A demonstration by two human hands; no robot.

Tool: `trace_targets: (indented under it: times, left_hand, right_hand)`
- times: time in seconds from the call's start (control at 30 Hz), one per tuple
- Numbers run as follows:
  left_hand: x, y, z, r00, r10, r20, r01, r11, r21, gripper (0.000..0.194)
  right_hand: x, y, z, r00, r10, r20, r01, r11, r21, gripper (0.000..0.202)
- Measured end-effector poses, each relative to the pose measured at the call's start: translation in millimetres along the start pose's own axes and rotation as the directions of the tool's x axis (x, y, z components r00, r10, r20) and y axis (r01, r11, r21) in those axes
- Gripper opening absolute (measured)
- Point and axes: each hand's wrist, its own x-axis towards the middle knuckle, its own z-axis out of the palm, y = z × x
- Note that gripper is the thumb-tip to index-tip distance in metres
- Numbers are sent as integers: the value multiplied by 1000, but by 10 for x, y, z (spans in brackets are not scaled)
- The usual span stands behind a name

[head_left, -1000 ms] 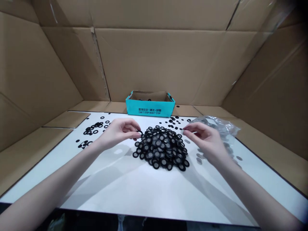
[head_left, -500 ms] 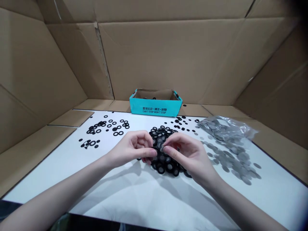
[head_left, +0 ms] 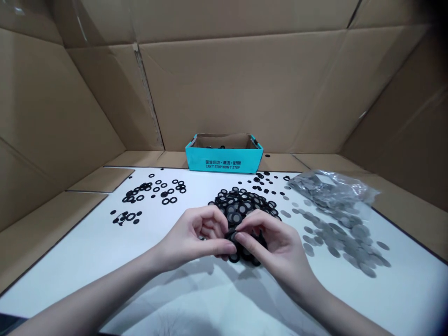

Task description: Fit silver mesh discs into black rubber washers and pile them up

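Observation:
My left hand and my right hand meet over a heap of black rings with grey discs in their centres. Between the fingertips is a black ring with a grey disc, partly hidden by the fingers. My left thumb and forefinger close on its left side. From the right, my right thumb and forefinger pinch at its edge; whether they grip the ring or just the disc is hard to make out. Loose grey discs lie scattered to the right of my right hand.
A turquoise box with some black pieces inside stands at the back. Beside it on the right, a clear plastic bag holds grey discs. Loose black rings lie on the left of the white table. Cardboard walls enclose the table.
My hands have come closer together and sit lower in view, with a black ring now showing between the fingertips. The camera view has shifted slightly, exposing more of the heap.

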Motion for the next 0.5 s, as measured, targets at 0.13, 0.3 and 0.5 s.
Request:
trace_targets:
  times: [0.13, 0.3, 0.5]
  left_hand:
    - [-2, -14, 44, 1000, 5, 4, -5, 999, 43, 23]
    - [0, -29, 60, 999, -16, 39, 15, 999, 33, 23]
    - [27, -16, 26, 998, 61, 18, -63, 977, 205, 14]
  right_hand:
    - [-12, 19, -14, 999, 37, -34, -37, 999, -8, 6]
    - [15, 10, -34, 997, -43, 63, 50, 992, -118, 14]
    - [13, 53, -49, 992, -94, 89, 111, 974, -200, 20]
